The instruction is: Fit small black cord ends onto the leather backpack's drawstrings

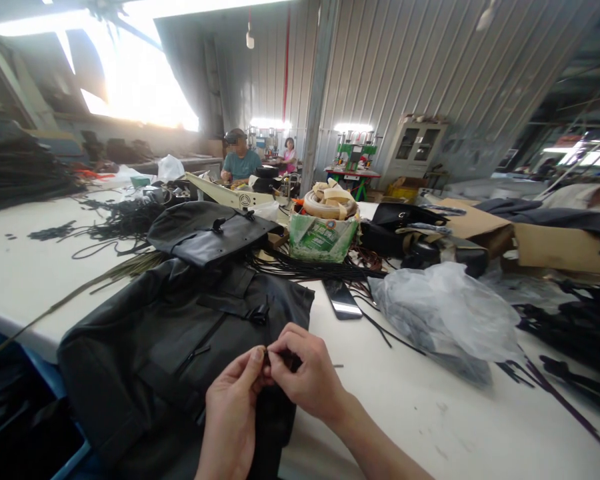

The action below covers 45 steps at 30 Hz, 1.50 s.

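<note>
White table (415, 427) spans the frame, black bag (125, 353) lower left to centre, phone (343, 299) and crumpled plastic (450, 307) to right. Lower centre, left hand (235, 400) and right hand (307, 373) pinch a small dark piece (267, 355), details unclear, over the bag's right side. Ribbed metal wall (405, 73) behind, bright window (135, 73) upper left.

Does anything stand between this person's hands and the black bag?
Nothing visible does. The left hand and right hand meet at the fingertips in front of the black bag, around a small dark piece, mostly hidden. The phone and clear plastic bag lie off to the right, not in between.
</note>
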Available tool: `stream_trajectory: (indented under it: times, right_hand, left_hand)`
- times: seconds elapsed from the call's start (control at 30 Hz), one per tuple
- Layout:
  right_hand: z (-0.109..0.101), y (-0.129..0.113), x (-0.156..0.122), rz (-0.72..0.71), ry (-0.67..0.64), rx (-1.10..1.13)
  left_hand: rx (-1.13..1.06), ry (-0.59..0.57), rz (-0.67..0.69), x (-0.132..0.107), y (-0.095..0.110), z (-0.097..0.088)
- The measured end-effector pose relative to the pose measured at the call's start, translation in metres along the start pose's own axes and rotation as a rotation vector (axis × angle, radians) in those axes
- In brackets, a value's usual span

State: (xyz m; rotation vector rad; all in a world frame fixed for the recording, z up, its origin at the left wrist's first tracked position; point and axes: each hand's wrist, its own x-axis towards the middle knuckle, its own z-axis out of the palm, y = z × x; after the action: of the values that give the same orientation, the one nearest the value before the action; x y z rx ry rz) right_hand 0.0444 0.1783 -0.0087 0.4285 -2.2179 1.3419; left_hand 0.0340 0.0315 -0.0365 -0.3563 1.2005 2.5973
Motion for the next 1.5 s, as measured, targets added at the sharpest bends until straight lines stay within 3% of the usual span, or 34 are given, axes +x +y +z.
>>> stream_trajectory:
  times: [0.23,0.83,1.17,1.5]
  right_hand:
    - [-0.017,-0.002,0.005,-0.002,-0.137,0.029]
    - [-0.025,0.007,0.009,-0.056,-0.211,0.042]
    - [-0.023,0.003,0.007,0.006,-0.187,0.033]
    - [-0.026,0.007,0.008,-0.027,-0.217,0.043]
  left_hand:
    - [-0.006,0.02,-0.027,-0.002,0.005,0.0]
    - [0.009,-0.032,-0.059,-0.001,0.005,-0.002]
    - [0.055,-0.071,-0.052,0.001,0.003,-0.008]
    - [0.025,-0.011,-0.069,-0.003,0.006,-0.001]
